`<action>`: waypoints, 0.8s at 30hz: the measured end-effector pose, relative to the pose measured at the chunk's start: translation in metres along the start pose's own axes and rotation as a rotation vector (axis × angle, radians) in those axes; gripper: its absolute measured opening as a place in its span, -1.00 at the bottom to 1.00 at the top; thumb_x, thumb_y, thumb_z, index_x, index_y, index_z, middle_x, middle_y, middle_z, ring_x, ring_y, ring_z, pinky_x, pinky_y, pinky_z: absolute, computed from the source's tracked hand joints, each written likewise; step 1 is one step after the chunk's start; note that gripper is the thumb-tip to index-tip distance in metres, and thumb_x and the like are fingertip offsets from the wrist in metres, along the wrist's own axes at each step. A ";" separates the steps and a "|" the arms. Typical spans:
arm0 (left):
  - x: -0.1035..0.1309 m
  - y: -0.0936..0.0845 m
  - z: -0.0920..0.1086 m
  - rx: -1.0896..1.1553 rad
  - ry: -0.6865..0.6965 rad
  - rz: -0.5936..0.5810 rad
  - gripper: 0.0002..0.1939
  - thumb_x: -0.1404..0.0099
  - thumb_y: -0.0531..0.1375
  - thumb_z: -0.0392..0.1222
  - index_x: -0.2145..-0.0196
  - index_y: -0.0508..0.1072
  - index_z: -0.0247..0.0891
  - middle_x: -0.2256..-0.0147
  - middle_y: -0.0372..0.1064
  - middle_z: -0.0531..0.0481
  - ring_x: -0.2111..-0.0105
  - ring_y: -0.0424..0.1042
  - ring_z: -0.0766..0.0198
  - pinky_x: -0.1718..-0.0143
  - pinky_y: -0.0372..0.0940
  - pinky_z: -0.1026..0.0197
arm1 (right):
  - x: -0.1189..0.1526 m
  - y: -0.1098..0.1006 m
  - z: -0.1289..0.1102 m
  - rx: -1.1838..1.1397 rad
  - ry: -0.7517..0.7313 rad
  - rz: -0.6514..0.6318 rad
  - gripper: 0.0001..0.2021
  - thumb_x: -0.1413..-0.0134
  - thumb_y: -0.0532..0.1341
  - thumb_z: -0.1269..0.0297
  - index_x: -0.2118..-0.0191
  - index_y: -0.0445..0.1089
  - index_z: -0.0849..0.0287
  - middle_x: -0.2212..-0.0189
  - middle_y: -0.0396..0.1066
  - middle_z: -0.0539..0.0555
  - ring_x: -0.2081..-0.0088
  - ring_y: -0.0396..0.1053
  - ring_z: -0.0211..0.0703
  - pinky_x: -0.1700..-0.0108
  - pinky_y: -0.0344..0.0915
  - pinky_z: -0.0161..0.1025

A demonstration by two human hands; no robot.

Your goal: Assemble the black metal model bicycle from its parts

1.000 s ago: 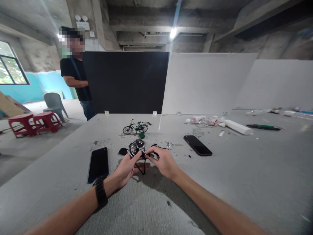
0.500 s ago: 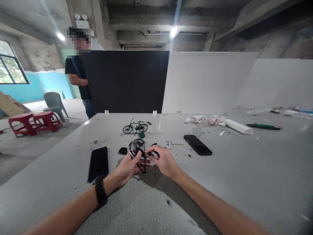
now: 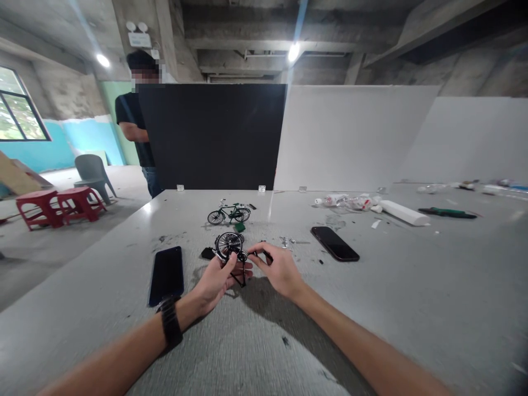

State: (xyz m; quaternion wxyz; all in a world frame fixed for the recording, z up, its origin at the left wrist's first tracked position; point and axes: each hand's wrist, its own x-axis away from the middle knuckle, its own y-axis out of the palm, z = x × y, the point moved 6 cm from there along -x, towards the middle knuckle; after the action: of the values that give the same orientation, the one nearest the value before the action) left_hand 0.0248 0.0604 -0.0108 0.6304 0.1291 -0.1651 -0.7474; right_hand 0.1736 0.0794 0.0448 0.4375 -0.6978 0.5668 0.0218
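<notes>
My left hand point(image 3: 216, 283) is closed on a black model bicycle point(image 3: 230, 246) with silver-rimmed spoked wheels, its thumb pressing near the frame and its other fingers behind. The bicycle is tilted, wheels up, and its thin black frame hangs below the thumb. Close on its right side, my right hand point(image 3: 278, 269) pinches a small dark stick-like piece point(image 3: 264, 254); the fingers partly hide it, and its exact kind is unclear. A finished-looking green model bicycle point(image 3: 229, 213) stands beyond my hands. In front of it lies a small green piece point(image 3: 240, 226), and a black piece point(image 3: 208, 253) lies beside the held bicycle.
One phone point(image 3: 166, 276) lies left of my hands, another phone point(image 3: 335, 243) to the right. Small clear parts point(image 3: 287, 242) lie behind my right hand. Plastic wrapping point(image 3: 350, 202), a white box point(image 3: 404, 213) and a green-black tool point(image 3: 447, 213) are farther right. A person point(image 3: 136, 129) stands behind the black panel point(image 3: 216, 137).
The black bicycle has turned slightly and shifted a little left in my left hand. My right fingertips have drawn slightly away from it, showing more of the dark piece.
</notes>
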 end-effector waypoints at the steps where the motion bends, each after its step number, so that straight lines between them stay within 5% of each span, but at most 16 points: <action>1: 0.000 0.000 0.000 0.003 0.002 0.000 -0.54 -0.22 0.32 0.13 0.18 0.48 -0.37 0.28 0.57 -0.18 0.28 0.56 0.16 0.17 0.41 0.15 | 0.000 0.000 0.000 -0.009 0.003 -0.003 -0.83 -0.24 0.22 0.21 0.15 0.52 0.12 0.33 0.56 0.01 0.51 0.29 -0.26 0.37 0.22 -0.28; 11: -0.001 0.005 0.002 -0.045 0.076 -0.091 -0.61 -0.20 0.38 -0.06 0.09 0.48 -0.30 0.10 0.51 -0.19 0.16 0.52 0.14 0.19 0.38 0.16 | -0.001 -0.002 0.000 -0.054 0.044 0.001 -0.87 -0.23 0.24 0.22 0.21 0.50 0.12 0.29 0.55 0.03 0.34 0.41 -0.17 0.30 0.23 -0.27; 24: -0.002 0.004 -0.002 -0.089 0.106 -0.054 -0.62 -0.18 0.38 -0.04 0.11 0.52 -0.30 0.11 0.52 -0.17 0.14 0.51 0.12 0.17 0.38 0.16 | -0.001 -0.003 -0.001 -0.078 0.044 0.019 -0.81 -0.19 0.26 0.14 0.24 0.50 0.16 0.39 0.51 0.04 0.47 0.29 -0.23 0.43 0.15 -0.28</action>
State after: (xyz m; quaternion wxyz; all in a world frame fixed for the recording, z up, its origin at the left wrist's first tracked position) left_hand 0.0292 0.0621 -0.0109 0.6229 0.1449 -0.0944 -0.7629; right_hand 0.1755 0.0791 0.0479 0.3971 -0.7093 0.5815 0.0326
